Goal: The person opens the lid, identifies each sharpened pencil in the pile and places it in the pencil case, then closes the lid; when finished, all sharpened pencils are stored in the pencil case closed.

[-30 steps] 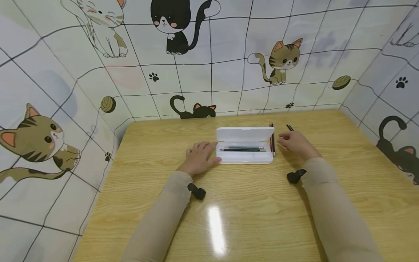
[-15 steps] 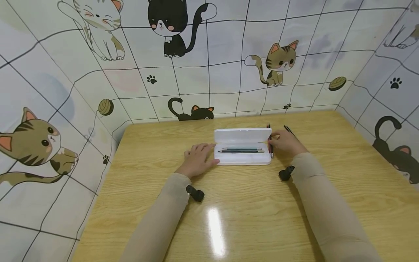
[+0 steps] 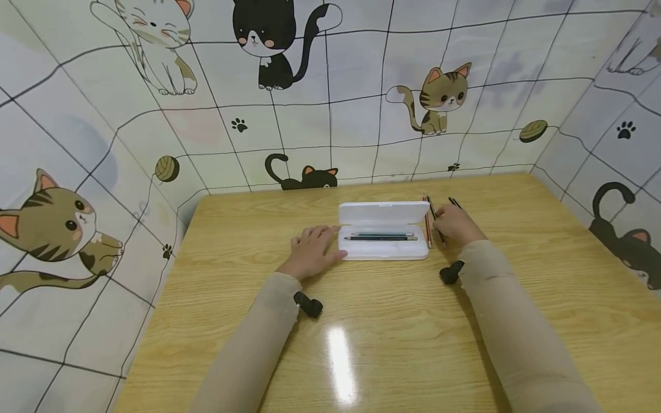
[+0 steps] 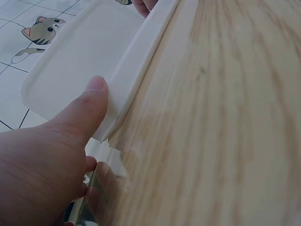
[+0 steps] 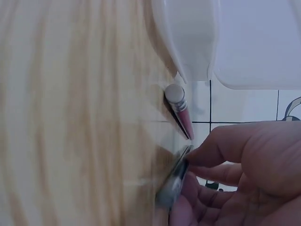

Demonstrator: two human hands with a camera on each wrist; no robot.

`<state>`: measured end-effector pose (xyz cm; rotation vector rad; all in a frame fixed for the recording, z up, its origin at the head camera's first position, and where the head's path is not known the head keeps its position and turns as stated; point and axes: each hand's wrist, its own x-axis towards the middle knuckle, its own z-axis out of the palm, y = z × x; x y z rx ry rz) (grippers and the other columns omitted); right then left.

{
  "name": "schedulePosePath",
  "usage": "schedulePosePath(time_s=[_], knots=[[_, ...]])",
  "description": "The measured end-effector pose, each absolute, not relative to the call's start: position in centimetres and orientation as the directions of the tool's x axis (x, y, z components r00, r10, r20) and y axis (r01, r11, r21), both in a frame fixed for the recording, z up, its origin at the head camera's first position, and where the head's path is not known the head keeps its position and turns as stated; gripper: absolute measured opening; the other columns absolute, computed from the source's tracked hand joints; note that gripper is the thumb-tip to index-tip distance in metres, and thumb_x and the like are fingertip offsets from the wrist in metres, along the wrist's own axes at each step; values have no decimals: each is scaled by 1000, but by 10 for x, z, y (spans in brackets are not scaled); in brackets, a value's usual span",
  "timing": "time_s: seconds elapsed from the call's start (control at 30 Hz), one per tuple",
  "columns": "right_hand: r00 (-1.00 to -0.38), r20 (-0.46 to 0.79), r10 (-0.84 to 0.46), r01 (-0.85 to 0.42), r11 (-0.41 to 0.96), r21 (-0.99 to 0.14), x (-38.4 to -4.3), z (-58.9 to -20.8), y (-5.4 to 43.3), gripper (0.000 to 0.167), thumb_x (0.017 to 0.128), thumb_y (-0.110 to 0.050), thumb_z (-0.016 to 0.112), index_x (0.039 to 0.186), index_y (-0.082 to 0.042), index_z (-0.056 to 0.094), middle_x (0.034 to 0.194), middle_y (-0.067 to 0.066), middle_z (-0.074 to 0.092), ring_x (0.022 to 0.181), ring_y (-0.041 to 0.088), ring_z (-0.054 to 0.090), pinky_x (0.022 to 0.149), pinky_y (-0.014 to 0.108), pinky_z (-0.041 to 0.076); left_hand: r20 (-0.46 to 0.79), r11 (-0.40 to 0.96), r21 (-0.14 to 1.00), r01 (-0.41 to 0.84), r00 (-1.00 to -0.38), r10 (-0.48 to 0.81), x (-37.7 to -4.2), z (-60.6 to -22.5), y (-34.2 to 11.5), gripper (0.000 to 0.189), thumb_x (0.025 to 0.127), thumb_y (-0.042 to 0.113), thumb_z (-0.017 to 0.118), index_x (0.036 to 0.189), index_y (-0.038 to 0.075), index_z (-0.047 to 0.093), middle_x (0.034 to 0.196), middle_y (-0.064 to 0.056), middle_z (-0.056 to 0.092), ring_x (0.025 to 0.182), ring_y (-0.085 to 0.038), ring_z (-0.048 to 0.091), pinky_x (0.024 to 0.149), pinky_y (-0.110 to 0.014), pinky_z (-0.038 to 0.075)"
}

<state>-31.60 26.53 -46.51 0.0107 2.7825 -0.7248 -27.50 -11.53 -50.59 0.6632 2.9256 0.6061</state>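
Only the head view shows us pencils inside the smooth white case. Right hand pinches a slim dark pencil; left hand lies spread, thumb on rim.

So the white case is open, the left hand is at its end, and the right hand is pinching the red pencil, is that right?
Not quite: the right hand is pinching a dark pencil; the red pencil lies free beside it, as the right wrist view shows. The rest holds.
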Motion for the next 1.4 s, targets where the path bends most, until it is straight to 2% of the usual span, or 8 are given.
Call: schedulePosePath(time_s=[0.03, 0.13, 0.2, 0.47, 0.83, 1.0, 1.23, 1.4], knots=[[-964, -262, -46, 89, 873, -479, -316, -465, 265, 49, 98, -9, 44, 139, 17, 43, 124, 36, 54, 84, 37, 59, 85, 54, 48, 7, 828, 397, 396, -903, 429, -275, -506, -116, 75, 96, 71, 48, 160, 37, 28, 159, 2, 35, 142, -28, 28, 100, -55, 26], [-966, -258, -17, 109, 878, -465, -318, -465, 265, 45, 94, -2, 45, 133, 19, 46, 109, 32, 57, 71, 29, 50, 75, 47, 45, 5, 826, 403, 394, -903, 429, -274, -506, -117, 75, 96, 71, 48, 160, 37, 28, 159, 3, 35, 142, -28, 28, 100, -55, 26], [-968, -252, -1, 115, 888, -446, -318, -464, 265, 43, 92, 1, 45, 131, 20, 48, 108, 33, 58, 76, 33, 52, 74, 47, 45, 4, 824, 408, 393, -903, 429, -275, -506, -117, 75, 96, 70, 49, 160, 38, 28, 159, 3, 35, 142, -28, 28, 100, -55, 26], [-963, -271, -8, 116, 891, -438, -315, -459, 268, 59, 90, 4, 41, 146, 19, 33, 143, 42, 40, 111, 45, 47, 88, 53, 41, 9, 824, 404, 398, -902, 431, -276, -508, -116, 76, 96, 71, 48, 160, 37, 28, 159, 3, 35, 142, -28, 28, 99, -54, 26], [-939, -327, -103, 45, 909, -415, -310, -450, 281, 59, 96, -6, 46, 148, 16, 32, 146, 43, 33, 128, 56, 42, 104, 65, 36, 3, 822, 412, 393, -903, 430, -275, -507, -116, 76, 96, 70, 49, 160, 37, 28, 159, 3, 35, 142, -27, 28, 99, -54, 27], [-929, -357, -97, 83, 886, -456, -310, -449, 283, 61, 96, -8, 47, 151, 13, 31, 151, 43, 26, 127, 53, 41, 102, 63, 38, 0, 828, 403, 390, -904, 427, -275, -507, -116, 75, 96, 70, 49, 160, 37, 28, 159, 4, 34, 142, -27, 28, 99, -54, 27], [-913, -397, -92, 152, 828, -540, -312, -454, 288, 64, 94, -3, 46, 153, 12, 26, 151, 41, 25, 109, 41, 48, 82, 45, 47, -4, 831, 400, 387, -906, 424, -274, -506, -117, 75, 96, 70, 48, 160, 37, 28, 160, 3, 33, 143, -28, 28, 100, -55, 27], [-908, -407, -102, 148, 829, -539, -312, -452, 287, 63, 96, -2, 48, 153, 12, 25, 150, 43, 25, 102, 38, 50, 78, 42, 47, -5, 828, 405, 388, -904, 427, -274, -504, -117, 75, 96, 70, 48, 160, 37, 28, 159, 4, 34, 143, -27, 27, 100, -54, 27]])
